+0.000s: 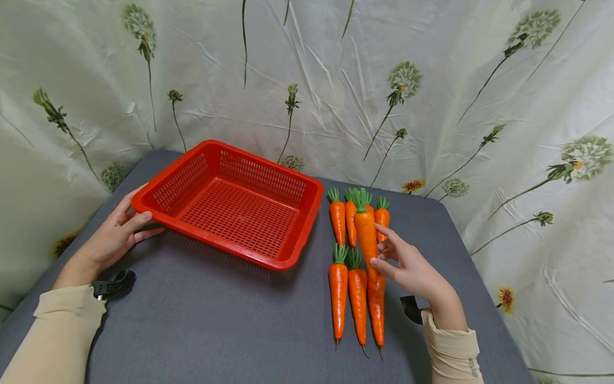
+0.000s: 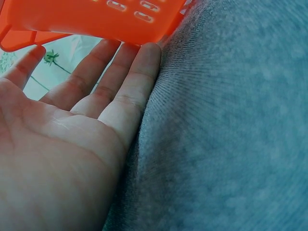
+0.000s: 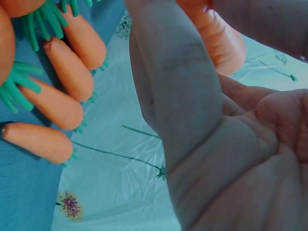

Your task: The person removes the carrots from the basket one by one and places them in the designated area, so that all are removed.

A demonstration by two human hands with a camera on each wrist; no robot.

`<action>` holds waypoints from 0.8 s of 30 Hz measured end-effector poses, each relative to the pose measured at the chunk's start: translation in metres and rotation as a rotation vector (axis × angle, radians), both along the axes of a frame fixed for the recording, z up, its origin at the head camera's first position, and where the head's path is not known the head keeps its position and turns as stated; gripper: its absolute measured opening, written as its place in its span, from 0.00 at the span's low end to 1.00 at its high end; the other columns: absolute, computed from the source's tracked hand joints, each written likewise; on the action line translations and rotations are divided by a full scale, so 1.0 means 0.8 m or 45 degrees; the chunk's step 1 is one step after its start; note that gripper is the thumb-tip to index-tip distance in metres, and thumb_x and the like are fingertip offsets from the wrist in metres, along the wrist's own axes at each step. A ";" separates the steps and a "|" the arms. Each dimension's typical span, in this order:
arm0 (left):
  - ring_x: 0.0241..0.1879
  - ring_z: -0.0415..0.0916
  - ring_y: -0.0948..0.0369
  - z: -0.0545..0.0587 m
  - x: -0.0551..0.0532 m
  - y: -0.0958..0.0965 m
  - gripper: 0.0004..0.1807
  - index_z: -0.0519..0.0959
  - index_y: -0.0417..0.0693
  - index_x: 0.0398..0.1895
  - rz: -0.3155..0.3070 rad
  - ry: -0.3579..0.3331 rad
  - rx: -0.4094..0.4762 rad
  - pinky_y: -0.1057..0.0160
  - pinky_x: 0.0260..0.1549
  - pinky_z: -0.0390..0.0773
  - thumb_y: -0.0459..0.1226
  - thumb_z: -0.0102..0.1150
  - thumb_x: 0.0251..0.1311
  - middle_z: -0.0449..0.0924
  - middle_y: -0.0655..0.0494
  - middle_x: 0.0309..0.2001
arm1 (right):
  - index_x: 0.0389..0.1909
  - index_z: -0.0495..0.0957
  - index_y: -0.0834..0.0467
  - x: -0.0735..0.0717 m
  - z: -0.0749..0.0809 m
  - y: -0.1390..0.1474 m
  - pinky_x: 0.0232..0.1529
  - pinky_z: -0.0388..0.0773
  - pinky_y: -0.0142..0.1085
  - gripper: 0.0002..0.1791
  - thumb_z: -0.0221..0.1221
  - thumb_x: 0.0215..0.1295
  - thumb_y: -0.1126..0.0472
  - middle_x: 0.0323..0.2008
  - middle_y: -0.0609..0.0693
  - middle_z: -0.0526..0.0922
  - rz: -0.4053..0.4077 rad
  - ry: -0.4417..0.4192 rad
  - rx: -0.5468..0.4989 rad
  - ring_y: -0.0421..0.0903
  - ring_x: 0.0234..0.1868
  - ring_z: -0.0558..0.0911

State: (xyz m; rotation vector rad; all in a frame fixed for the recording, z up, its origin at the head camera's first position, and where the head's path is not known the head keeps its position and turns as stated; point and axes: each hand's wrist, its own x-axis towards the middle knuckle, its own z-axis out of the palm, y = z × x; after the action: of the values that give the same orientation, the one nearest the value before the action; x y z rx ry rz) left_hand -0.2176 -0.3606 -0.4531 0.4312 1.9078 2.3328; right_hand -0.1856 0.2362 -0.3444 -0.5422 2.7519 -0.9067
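Note:
My right hand (image 1: 405, 266) pinches a carrot (image 1: 366, 234) with green tops between thumb and fingers, above the other carrots. In the right wrist view the fingers hide much of this held carrot (image 3: 224, 45). Under and around it, more carrots lie in two rows, among them a front-row carrot (image 1: 338, 293) and a back-row carrot (image 1: 337, 216). At the left, a red plastic basket (image 1: 216, 234) with slotted walls stands with nothing inside. My left hand (image 1: 117, 229) is at its near left corner, fingers extended; in the left wrist view the fingertips (image 2: 149, 53) touch the basket wall.
A grey cloth (image 1: 230, 325) covers the table. Behind it and along both sides hangs a pale curtain (image 1: 326, 96) printed with dandelions. The basket's right end stands close to the carrot rows.

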 end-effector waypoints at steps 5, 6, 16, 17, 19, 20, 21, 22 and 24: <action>0.57 0.79 0.71 0.001 -0.001 0.000 0.37 0.44 0.65 0.81 0.012 -0.017 -0.019 0.65 0.47 0.85 0.30 0.40 0.77 0.54 0.56 0.73 | 0.78 0.52 0.54 0.006 -0.005 0.008 0.49 0.81 0.37 0.41 0.61 0.71 0.52 0.51 0.54 0.77 -0.045 -0.043 -0.027 0.51 0.55 0.80; 0.57 0.79 0.71 0.001 -0.001 0.000 0.37 0.44 0.65 0.81 0.003 -0.015 -0.011 0.65 0.47 0.85 0.29 0.40 0.77 0.53 0.56 0.74 | 0.78 0.52 0.54 0.007 -0.006 0.009 0.48 0.81 0.37 0.41 0.61 0.71 0.53 0.51 0.54 0.76 -0.055 -0.054 -0.040 0.51 0.55 0.80; 0.57 0.79 0.70 -0.001 -0.002 0.001 0.37 0.44 0.65 0.81 -0.002 -0.015 -0.004 0.65 0.47 0.85 0.29 0.40 0.77 0.55 0.58 0.73 | 0.79 0.50 0.51 0.019 -0.012 0.029 0.41 0.81 0.33 0.41 0.61 0.71 0.54 0.47 0.55 0.72 -0.128 -0.160 -0.164 0.47 0.49 0.75; 0.57 0.79 0.70 -0.001 -0.002 0.001 0.37 0.44 0.65 0.81 -0.011 -0.009 0.001 0.65 0.47 0.85 0.29 0.39 0.77 0.55 0.58 0.73 | 0.79 0.50 0.51 0.020 -0.013 0.031 0.41 0.81 0.33 0.41 0.61 0.71 0.54 0.47 0.55 0.72 -0.129 -0.159 -0.167 0.46 0.48 0.75; 0.57 0.79 0.70 0.000 -0.002 0.001 0.37 0.44 0.65 0.81 -0.010 -0.004 0.003 0.65 0.47 0.85 0.29 0.39 0.77 0.55 0.58 0.73 | 0.79 0.50 0.51 0.022 -0.014 0.034 0.41 0.82 0.33 0.42 0.61 0.71 0.54 0.48 0.56 0.73 -0.137 -0.167 -0.180 0.44 0.48 0.76; 0.57 0.79 0.70 0.000 -0.001 0.000 0.37 0.44 0.64 0.81 -0.014 0.000 0.007 0.64 0.47 0.85 0.29 0.39 0.77 0.55 0.58 0.73 | 0.79 0.49 0.51 0.023 -0.015 0.036 0.42 0.83 0.33 0.42 0.61 0.71 0.54 0.49 0.56 0.74 -0.139 -0.176 -0.191 0.44 0.48 0.77; 0.58 0.79 0.69 0.000 -0.001 0.000 0.37 0.44 0.64 0.81 -0.023 0.003 0.018 0.64 0.48 0.85 0.28 0.39 0.77 0.55 0.58 0.73 | 0.79 0.49 0.52 0.023 -0.016 0.037 0.42 0.84 0.34 0.42 0.61 0.71 0.53 0.50 0.57 0.74 -0.143 -0.181 -0.195 0.45 0.49 0.77; 0.58 0.79 0.69 0.000 -0.001 0.000 0.37 0.44 0.64 0.81 -0.015 0.003 0.011 0.64 0.47 0.85 0.29 0.39 0.77 0.55 0.58 0.73 | 0.79 0.48 0.52 0.024 -0.017 0.038 0.42 0.84 0.34 0.43 0.61 0.71 0.53 0.51 0.57 0.74 -0.147 -0.193 -0.201 0.45 0.49 0.78; 0.58 0.78 0.70 0.000 -0.001 0.000 0.37 0.44 0.64 0.81 -0.011 0.001 0.001 0.64 0.47 0.85 0.29 0.40 0.77 0.55 0.58 0.73 | 0.79 0.48 0.53 0.025 -0.020 0.041 0.43 0.84 0.34 0.43 0.61 0.71 0.52 0.52 0.57 0.74 -0.154 -0.190 -0.188 0.46 0.50 0.78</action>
State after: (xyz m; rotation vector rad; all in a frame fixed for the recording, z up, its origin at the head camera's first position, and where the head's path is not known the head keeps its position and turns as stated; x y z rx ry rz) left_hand -0.2182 -0.3609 -0.4531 0.4403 1.9011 2.3287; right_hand -0.1656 0.2689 -0.3603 -0.3194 2.6204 -1.1365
